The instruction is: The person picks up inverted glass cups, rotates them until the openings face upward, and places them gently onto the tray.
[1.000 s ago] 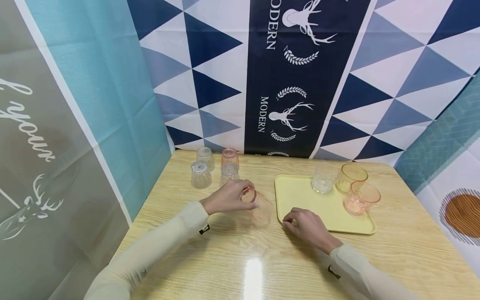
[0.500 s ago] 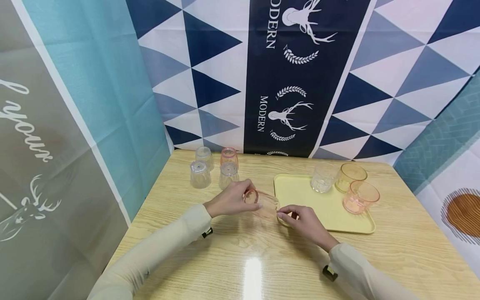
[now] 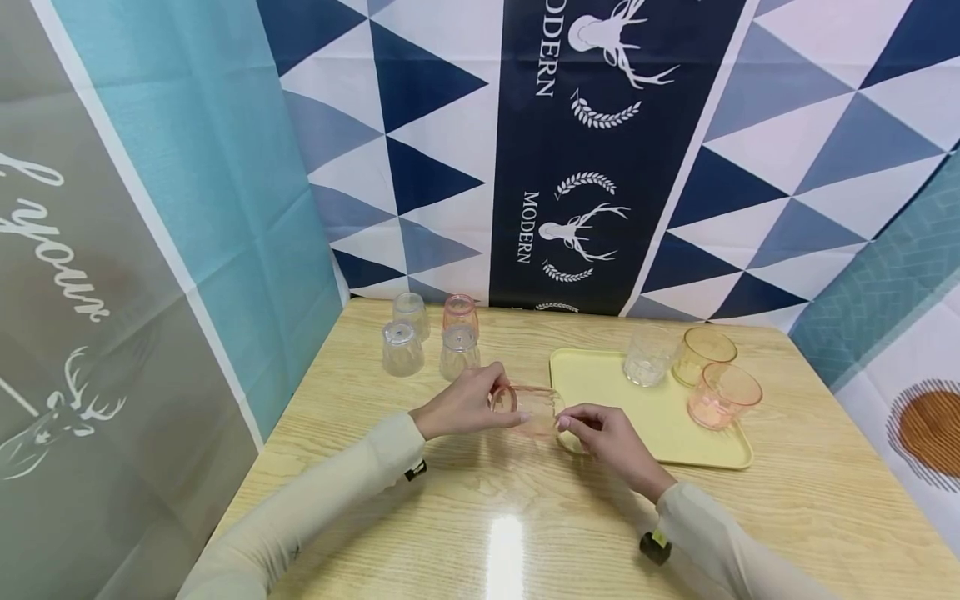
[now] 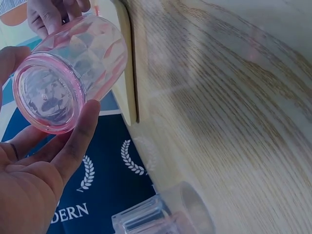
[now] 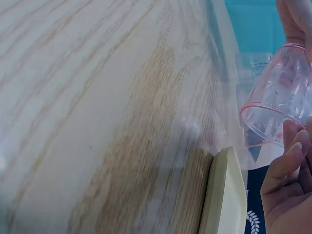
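A clear pink-tinted tumbler (image 3: 536,414) lies on its side in the air over the table, base to the left and mouth to the right. My left hand (image 3: 467,405) grips it around the base, thumb on one side and fingers on the other. At the mouth, my right hand (image 3: 613,443) pinches the rim between thumb and fingers. The left wrist view shows the tumbler's faceted wall (image 4: 95,56) and thick round base. In the right wrist view the pink rim (image 5: 263,107) meets the right fingertips.
A yellow tray (image 3: 607,421) bears a clear glass (image 3: 648,358), a yellow cup (image 3: 702,357) and a pink cup (image 3: 722,398). At the back left, several tumblers stand upside down, among them a clear one (image 3: 402,350) and a pink one (image 3: 460,314). Patterned cloth (image 3: 431,150) hangs behind.
The left hand has brought the tumbler slightly right and levelled it. The right hand, earlier loosely curled by the tray's edge, has come to pinch the tumbler's rim.
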`<act>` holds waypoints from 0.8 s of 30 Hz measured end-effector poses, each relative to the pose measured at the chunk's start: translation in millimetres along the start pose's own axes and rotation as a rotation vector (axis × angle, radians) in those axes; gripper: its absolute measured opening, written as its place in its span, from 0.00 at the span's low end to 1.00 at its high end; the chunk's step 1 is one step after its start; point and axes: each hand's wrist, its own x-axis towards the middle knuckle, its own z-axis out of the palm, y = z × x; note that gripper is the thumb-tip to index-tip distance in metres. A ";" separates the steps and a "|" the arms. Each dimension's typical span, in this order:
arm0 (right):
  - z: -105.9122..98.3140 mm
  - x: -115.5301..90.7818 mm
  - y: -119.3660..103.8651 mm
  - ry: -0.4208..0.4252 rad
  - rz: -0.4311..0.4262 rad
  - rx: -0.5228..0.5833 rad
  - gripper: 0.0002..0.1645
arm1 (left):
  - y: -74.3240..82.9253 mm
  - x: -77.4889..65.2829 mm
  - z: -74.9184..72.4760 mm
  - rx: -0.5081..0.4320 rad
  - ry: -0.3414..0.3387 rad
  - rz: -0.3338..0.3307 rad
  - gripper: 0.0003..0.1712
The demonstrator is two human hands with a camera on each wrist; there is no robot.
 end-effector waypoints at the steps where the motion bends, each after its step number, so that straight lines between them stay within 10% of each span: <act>1: 0.1 0.3 0.1 -0.004 0.009 0.020 0.21 | -0.1 0.0 0.2 -0.001 -0.001 -0.001 0.29; 12: -4.1 1.7 0.0 0.016 -0.005 0.129 0.21 | -3.5 0.9 4.9 -0.022 -0.006 0.008 0.27; 24: -21.4 6.5 -5.1 0.105 -0.189 -0.126 0.14 | -4.9 4.0 9.6 0.095 -0.012 -0.031 0.33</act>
